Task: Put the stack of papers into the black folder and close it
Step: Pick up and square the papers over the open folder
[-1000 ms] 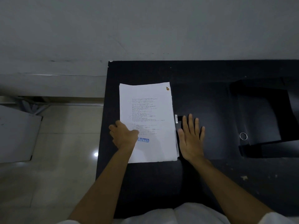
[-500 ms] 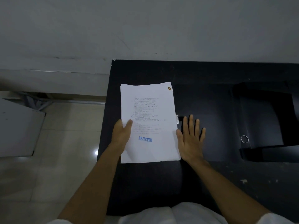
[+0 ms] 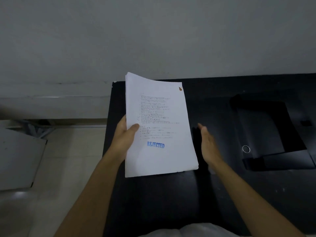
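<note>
Stack of papers [image 3: 159,127] lifted off the table [image 3: 153,202] — gripped along its left edge only.

The left hand [image 3: 125,135] is clamped on the stack, thumb on top, holding it tilted above the table's left edge; the right hand [image 3: 207,144] hangs open and empty just beside it. The black folder [image 3: 266,132] lies open toward the table's right edge. Held by one side, the loose sheets could sag, fan apart or slip — then catch on the folder's edge.

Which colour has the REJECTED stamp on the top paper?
Blue, the stamp on the stack of papers; head view.
</note>
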